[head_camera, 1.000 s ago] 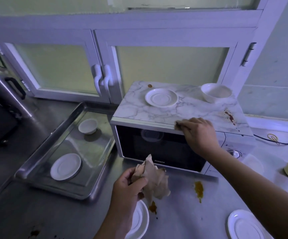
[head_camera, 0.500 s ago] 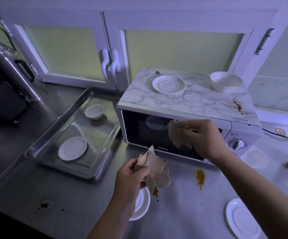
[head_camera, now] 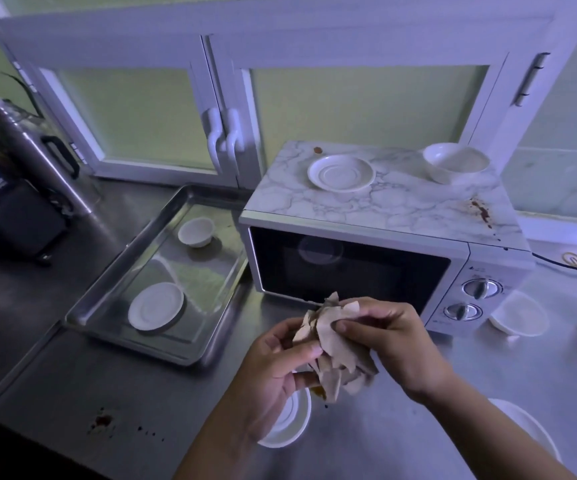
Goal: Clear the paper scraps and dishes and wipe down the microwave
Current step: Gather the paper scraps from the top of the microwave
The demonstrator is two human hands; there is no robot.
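A bunch of brown paper scraps (head_camera: 332, 344) is held between both hands in front of the microwave (head_camera: 349, 268). My left hand (head_camera: 273, 372) grips the bunch from below left, and my right hand (head_camera: 384, 337) pinches it from the right. The microwave's marble-patterned top carries a white saucer (head_camera: 340, 173), a white bowl (head_camera: 455, 162) and a reddish-brown stain (head_camera: 482, 213). Another white saucer (head_camera: 289, 426) lies on the counter under my left hand, partly hidden.
A steel tray (head_camera: 107, 327) left of the microwave holds a small bowl (head_camera: 196, 232) and a saucer (head_camera: 155, 305). A white dish (head_camera: 519, 313) sits right of the microwave, a plate (head_camera: 526, 427) at lower right. Dark appliances (head_camera: 10, 202) stand far left. Stains (head_camera: 103, 420) spot the counter.
My right hand lifted a scrap off the microwave's front edge and brought it down to the bunch in my left hand. Both hands now meet on the paper.
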